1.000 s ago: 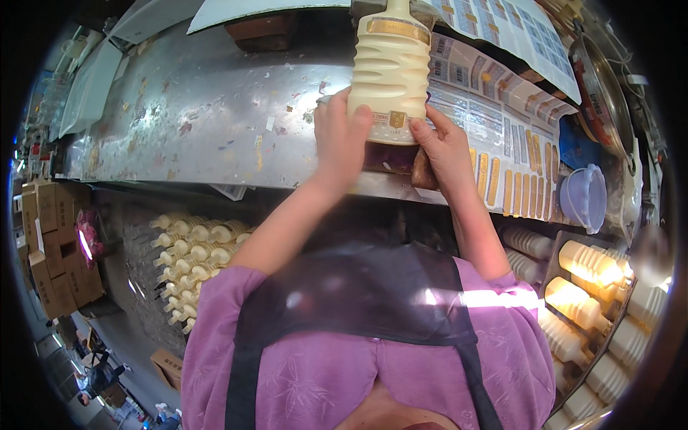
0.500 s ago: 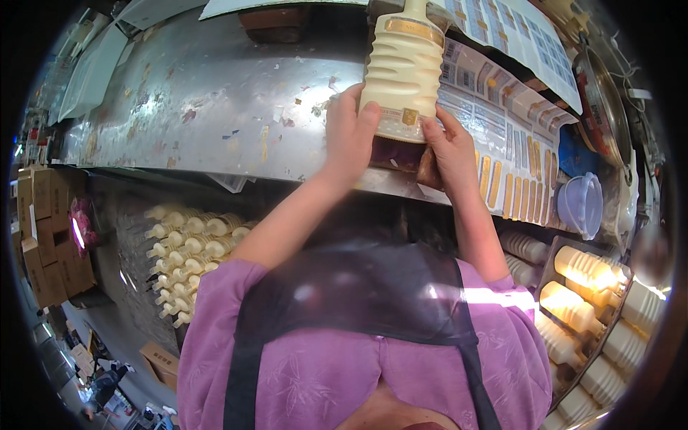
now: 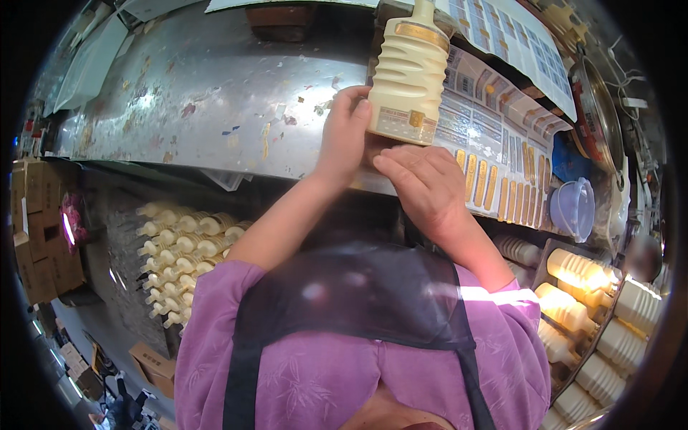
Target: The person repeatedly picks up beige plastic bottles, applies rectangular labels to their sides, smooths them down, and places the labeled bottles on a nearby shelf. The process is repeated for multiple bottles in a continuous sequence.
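Note:
A cream, ridged bottle (image 3: 408,79) with gold bands lies on a dark support at the bench edge, its neck pointing away from me. My left hand (image 3: 345,132) grips its lower left side, with the thumb on the front near the bottom. Just below the bottle's base is my right hand (image 3: 428,183), back upward. Its fingers are pressed together and bent to the left, across the dark support. Their undersides are hidden, so whatever they hold does not show. A small gold emblem (image 3: 416,118) sits low on the bottle's front.
Label sheets (image 3: 494,136) with gold strips lie right of the bottle. A pale bucket (image 3: 573,208) stands at their right end. Colored scraps dot the metal bench (image 3: 215,100). Cream bottles (image 3: 179,247) are massed at lower left, and more bottles (image 3: 573,308) fill crates at right.
My right hand has left the bottle's lower right side and turned over, moving left to below its base. The left hand keeps its hold on the bottle.

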Demonstrator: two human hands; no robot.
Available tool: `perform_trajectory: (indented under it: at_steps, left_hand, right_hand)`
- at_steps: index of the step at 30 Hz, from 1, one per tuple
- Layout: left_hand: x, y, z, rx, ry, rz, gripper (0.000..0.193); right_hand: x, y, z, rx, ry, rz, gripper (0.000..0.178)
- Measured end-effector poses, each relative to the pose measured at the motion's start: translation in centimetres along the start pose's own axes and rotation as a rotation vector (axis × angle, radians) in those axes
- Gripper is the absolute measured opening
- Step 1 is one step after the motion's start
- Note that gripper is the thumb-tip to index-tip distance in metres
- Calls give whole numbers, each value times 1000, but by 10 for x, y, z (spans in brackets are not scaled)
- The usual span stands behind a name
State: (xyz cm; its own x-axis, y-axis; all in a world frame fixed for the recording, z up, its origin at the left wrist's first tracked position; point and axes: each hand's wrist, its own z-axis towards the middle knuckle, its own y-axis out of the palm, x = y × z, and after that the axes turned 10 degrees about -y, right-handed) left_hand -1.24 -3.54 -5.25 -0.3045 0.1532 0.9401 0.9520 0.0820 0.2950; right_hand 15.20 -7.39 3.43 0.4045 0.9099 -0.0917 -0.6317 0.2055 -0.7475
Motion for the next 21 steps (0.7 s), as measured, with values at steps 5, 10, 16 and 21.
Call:
perform_trajectory:
  at_steps: [5, 10, 16, 21]
  left_hand:
    - [19, 1, -11, -30, -119, -177, 31]
    - [18, -2, -11, -74, -163, -294, 36]
    - [16, -5, -13, -93, -181, -400, 41]
    - [16, -6, -15, -106, -162, -332, 43]
  right_hand:
    - [5, -2, 20, -8, 54, -176, 34]
    - [-12, -1, 30, -228, 38, -85, 33]
    - [-14, 4, 43, -262, 69, -193, 31]
    - [-9, 13, 28, -313, 133, 40, 26]
